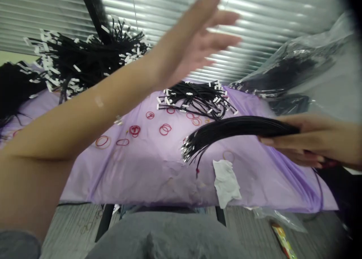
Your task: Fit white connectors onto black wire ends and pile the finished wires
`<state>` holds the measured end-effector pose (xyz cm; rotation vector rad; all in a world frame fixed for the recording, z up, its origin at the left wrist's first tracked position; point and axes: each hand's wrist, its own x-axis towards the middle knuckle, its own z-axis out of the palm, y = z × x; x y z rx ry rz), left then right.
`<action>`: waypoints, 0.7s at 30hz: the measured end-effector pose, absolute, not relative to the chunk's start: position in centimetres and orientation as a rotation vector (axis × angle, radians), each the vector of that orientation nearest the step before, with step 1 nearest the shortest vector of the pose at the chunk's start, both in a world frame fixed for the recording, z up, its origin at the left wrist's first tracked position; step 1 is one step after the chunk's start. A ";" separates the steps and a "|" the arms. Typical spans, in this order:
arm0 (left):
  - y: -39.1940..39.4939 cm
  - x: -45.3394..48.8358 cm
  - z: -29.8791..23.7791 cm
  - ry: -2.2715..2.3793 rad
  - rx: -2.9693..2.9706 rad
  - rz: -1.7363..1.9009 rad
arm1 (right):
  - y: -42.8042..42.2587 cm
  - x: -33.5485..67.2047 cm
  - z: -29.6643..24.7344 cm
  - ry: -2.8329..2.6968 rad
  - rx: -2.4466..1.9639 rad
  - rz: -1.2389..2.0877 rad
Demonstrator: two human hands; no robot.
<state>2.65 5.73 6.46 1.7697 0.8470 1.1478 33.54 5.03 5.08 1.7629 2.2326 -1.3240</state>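
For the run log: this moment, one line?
left hand: raised, open | right hand: holding black cable bundle | purple sheet: rubber bands

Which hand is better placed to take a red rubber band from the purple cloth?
Probably left: the left hand is open and empty; the right hand grips the bundle of thin black cords.

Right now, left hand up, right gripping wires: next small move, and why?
Probably lower the left hand to a red rubber band on the purple sheet: it is raised, open and empty, while the right hand grips the black wire bundle, with no band visible on it.
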 end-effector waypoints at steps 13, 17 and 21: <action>4.1 -0.9 -1.6 0.728 1.169 0.327 | 8.1 26.9 4.8 2.001 1.455 -1.823; 2.2 0.5 -3.4 0.816 0.900 0.320 | 8.1 27.9 0.5 1.892 1.474 -1.834; 1.4 0.8 -5.5 0.951 0.940 0.223 | 7.7 28.6 -3.3 2.026 1.353 -1.583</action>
